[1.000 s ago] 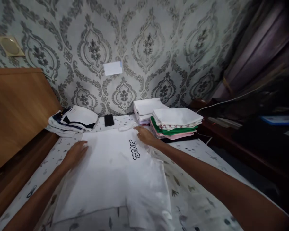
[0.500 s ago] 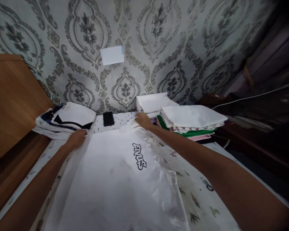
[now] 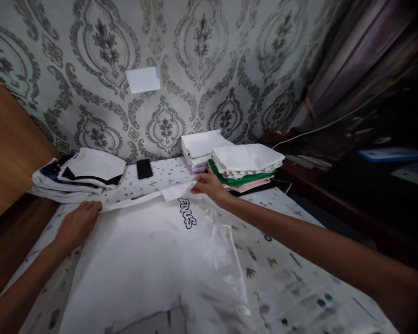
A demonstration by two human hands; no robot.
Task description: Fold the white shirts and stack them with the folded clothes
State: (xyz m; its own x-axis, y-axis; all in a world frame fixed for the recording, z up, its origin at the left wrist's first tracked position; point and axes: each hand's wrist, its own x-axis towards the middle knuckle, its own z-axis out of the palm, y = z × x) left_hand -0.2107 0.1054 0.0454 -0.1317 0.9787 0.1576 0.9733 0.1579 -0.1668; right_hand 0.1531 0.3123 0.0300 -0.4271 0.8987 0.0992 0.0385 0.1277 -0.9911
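Observation:
A white T-shirt with black outlined lettering lies spread across the patterned sheet. My left hand is closed on the far left corner of the shirt, its fingertips hidden against the cloth. With thumb and fingers, my right hand pinches the far edge near the lettering, where a strip of cloth is turned over. The shirt's far edge runs fairly straight between both hands. Part of a grey print shows on the shirt at the bottom of the view.
Folded clothes are stacked at the back left by a wooden panel. A black phone lies near the wall. Two more folded piles, a white one and a mixed-colour one, stand beyond my right hand. A cable hangs at right.
The view has swung right. The shirt's far edge has come nearer, away from the phone and piles, and is now straighter with a strip folded over. Both hands still hold it.

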